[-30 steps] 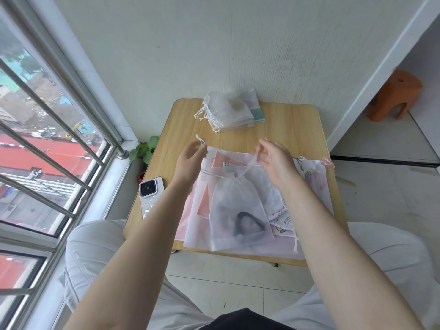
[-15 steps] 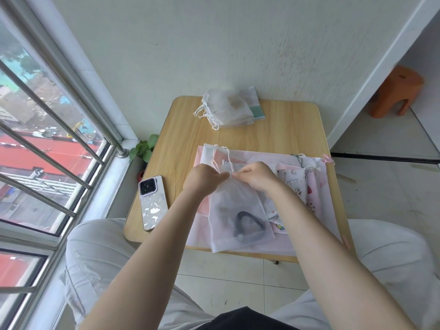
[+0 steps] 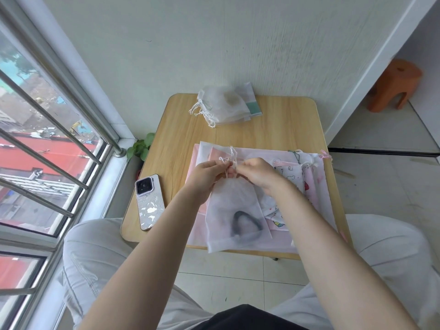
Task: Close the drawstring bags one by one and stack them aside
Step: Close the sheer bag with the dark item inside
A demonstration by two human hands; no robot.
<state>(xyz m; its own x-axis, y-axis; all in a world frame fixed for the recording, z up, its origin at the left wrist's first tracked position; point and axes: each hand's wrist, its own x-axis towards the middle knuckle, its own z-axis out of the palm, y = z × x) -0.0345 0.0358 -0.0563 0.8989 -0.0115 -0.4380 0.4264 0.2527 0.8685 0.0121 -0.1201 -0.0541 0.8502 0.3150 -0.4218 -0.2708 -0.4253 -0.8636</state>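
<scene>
The sheer white drawstring bag (image 3: 234,215) lies on the pile of open bags (image 3: 314,186) at the table's (image 3: 281,129) near edge, hanging toward 6 o'clock from both hands. The left hand (image 3: 207,176) and right hand (image 3: 258,173) each pinch its cords (image 3: 232,154) at the gathered mouth. A dark loop inside is blurred through the fabric; the closed stack (image 3: 223,106) sits at 12 o'clock.

Home balcony: barred window (image 3: 47,148), stool (image 3: 392,86)
</scene>
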